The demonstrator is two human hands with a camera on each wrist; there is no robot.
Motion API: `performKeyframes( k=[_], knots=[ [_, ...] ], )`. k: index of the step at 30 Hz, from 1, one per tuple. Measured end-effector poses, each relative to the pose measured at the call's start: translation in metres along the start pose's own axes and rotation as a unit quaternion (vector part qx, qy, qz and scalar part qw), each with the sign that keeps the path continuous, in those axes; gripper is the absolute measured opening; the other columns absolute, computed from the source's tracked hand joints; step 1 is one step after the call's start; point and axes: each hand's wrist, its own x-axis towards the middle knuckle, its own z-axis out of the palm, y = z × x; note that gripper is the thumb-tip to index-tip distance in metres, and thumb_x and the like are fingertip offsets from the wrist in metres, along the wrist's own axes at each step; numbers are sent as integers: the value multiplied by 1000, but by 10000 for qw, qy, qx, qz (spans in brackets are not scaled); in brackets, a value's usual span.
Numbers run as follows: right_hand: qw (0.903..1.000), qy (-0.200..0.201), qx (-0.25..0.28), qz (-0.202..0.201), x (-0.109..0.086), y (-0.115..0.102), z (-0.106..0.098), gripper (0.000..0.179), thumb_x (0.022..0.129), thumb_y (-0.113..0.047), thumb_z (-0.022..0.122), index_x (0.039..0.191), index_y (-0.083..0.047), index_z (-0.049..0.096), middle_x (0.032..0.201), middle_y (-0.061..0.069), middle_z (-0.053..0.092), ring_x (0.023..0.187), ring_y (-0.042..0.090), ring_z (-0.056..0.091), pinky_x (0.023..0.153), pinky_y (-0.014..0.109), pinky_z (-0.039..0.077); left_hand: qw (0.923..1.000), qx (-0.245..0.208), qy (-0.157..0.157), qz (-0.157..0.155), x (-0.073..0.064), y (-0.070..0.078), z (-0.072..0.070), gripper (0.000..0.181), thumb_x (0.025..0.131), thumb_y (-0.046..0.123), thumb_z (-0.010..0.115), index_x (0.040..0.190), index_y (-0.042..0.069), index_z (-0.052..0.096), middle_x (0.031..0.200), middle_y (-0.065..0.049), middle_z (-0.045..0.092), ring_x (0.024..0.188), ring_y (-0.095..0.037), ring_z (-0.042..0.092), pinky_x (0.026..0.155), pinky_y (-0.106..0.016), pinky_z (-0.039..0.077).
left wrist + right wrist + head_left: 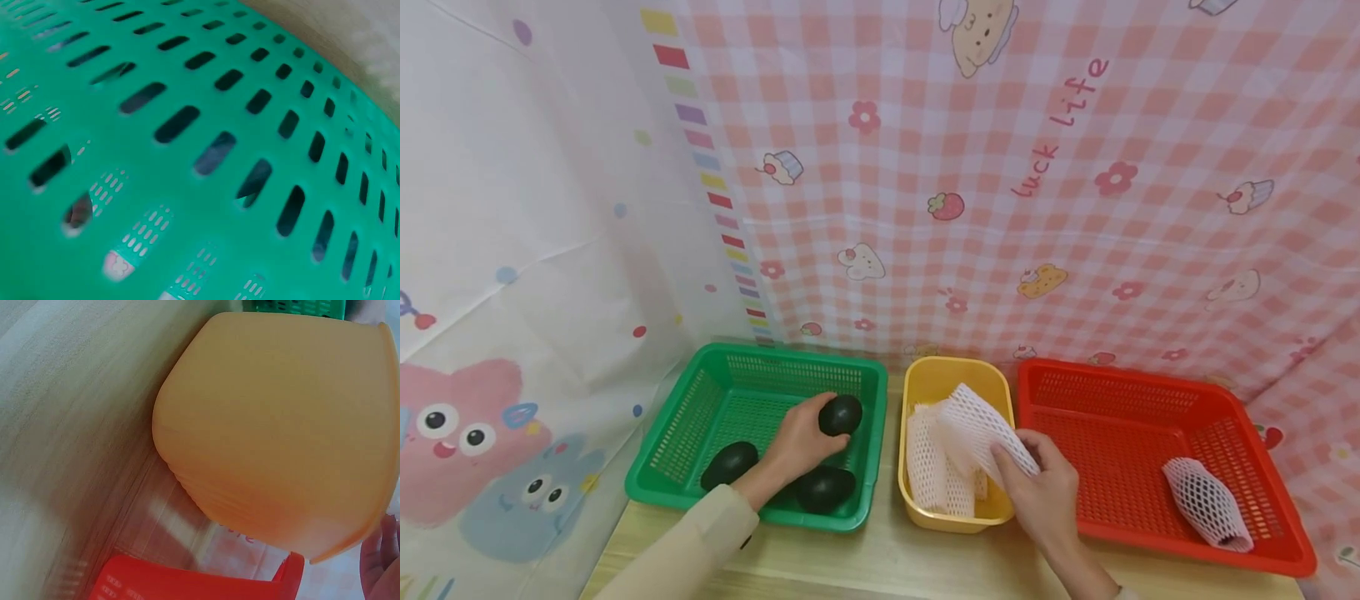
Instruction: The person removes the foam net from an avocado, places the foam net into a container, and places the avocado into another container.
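In the head view my left hand (801,442) grips a dark, egg-shaped avocado (840,415) inside the green basket (880,450). Two more dark avocados lie in that basket, one left of the wrist (730,465) and one below the hand (825,489). My right hand (1045,487) pinches a white foam fruit net (988,433) above the right side of the yellow bin (955,523). Several more foam nets (928,458) lie in the bin. The left wrist view shows only the basket's slotted wall (187,187) close up, hiding the left hand's hold.
On the right stands a red basket (1105,467) holding a net-wrapped dark item (1210,504). All three containers stand side by side on a wooden table (880,567). A pink checked cloth (962,250) hangs right behind them, and a white printed cloth (535,250) hangs at left.
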Motion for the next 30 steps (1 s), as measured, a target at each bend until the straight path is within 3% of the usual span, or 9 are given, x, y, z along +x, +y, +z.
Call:
performKeyframes(
  k=[4,12,22,26,30],
  knots=[
    [9999,20,-116,-87,0,2,5,26,79,4,89,100,3,73,87,12,75,73,8,64,64,11,52,9999,62,-81,-84,4,-4,3,71,86,17,86,147,-2,55,144,-23,59,130,-41,58,101,-58,51],
    [9980,-115,-622,-63,2,3,10,27,81,0,88,102,2,73,90,13,76,75,17,66,65,11,50,9986,382,-358,58,9,-11,11,68,85,14,85,144,-6,56,139,-24,62,126,-41,60,102,-55,51],
    [9924,-609,-1026,298,5,-2,12,31,84,-11,88,110,-2,74,95,12,76,79,23,68,65,27,56,9963,596,-616,-15,10,-19,12,68,85,12,85,143,-7,55,139,-25,62,126,-42,60,100,-55,52],
    [9887,-932,-1172,54,3,-4,10,36,81,-16,91,109,-2,74,94,9,76,77,22,69,63,32,57,9956,631,-698,-42,11,-21,12,69,85,12,84,144,-8,54,140,-26,61,127,-43,60,100,-56,52],
    [9863,-1066,-1213,-340,-1,-4,7,36,79,-18,92,106,-1,75,99,9,76,82,24,70,70,41,59,9950,663,-741,-47,12,-23,13,69,85,12,84,145,-8,54,141,-26,60,127,-43,59,101,-56,52]
  ],
)
